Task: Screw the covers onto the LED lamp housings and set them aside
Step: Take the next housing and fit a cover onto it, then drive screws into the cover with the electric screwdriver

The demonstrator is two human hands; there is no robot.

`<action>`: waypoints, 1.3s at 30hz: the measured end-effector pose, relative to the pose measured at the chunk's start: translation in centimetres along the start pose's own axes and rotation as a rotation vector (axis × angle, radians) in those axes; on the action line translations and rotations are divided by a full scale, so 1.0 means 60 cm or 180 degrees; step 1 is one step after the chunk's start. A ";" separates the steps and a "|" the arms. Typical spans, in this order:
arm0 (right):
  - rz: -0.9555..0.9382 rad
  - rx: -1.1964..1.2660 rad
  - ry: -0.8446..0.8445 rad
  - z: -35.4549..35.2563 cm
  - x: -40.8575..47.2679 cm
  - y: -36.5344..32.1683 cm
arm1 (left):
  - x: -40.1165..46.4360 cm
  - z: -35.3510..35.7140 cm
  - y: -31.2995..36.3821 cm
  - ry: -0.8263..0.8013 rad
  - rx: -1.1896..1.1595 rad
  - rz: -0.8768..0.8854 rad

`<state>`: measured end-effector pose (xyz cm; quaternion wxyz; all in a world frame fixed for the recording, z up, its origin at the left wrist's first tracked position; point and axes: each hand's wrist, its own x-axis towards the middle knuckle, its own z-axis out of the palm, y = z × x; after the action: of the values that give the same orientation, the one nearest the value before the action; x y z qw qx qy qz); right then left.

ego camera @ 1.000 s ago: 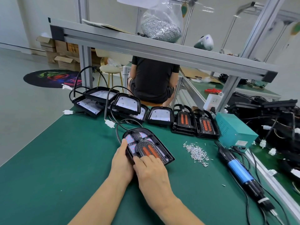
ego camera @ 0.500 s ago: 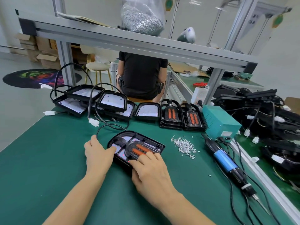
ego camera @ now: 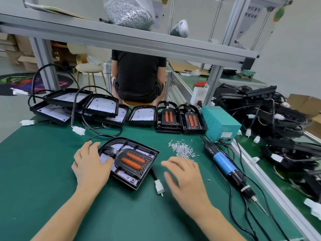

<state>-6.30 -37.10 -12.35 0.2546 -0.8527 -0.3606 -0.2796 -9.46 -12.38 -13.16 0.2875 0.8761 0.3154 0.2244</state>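
Your left hand (ego camera: 90, 164) lies flat with fingers spread on the left edge of the LED lamp housing (ego camera: 128, 160), fingertips on its white panel. The housing sits mid-worktop (ego camera: 43, 171), black, one end rounded, one end square, lying at an angle. The cover (ego camera: 132, 160) rests on top: dark frame with a D-shaped window showing two orange bars, white LED board visible around it. A black cable leaves the housing's right side and ends in a white connector (ego camera: 159, 187) on the green mat.

Your right hand (ego camera: 185, 176) is off the housing, fingers loosely spread, holding nothing, blurred, just short of the loose screw pile (ego camera: 181, 149). The blue electric screwdriver (ego camera: 227, 167) lies to the right of the screws, tip toward you. Teal power box (ego camera: 219, 123) behind it. Open housings (ego camera: 102, 106) and two covered stacks (ego camera: 180, 117) line the far edge.
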 end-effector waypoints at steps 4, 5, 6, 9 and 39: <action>0.1179 -0.0208 -0.0214 -0.049 -0.003 0.093 | -0.012 -0.014 0.047 0.0181 -0.0288 0.0605; 0.1446 -0.0262 -0.0285 -0.061 -0.003 0.116 | -0.018 -0.017 0.065 0.0194 -0.0403 0.0823; 0.1676 -0.0334 -0.0330 -0.072 -0.004 0.139 | -0.025 -0.018 0.086 0.0161 -0.0567 0.1053; 0.2131 -0.0633 -0.0551 -0.094 -0.003 0.189 | -0.060 -0.009 0.157 -0.0152 -0.1031 0.1799; 0.2782 -0.0935 -0.1027 -0.060 -0.002 0.230 | -0.174 0.214 0.279 -0.1483 0.0316 0.2702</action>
<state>3.01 -47.88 -13.09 0.1660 -0.9836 0.0395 -0.0587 -2.29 -34.77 -14.01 0.1914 0.9669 -0.1323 0.1044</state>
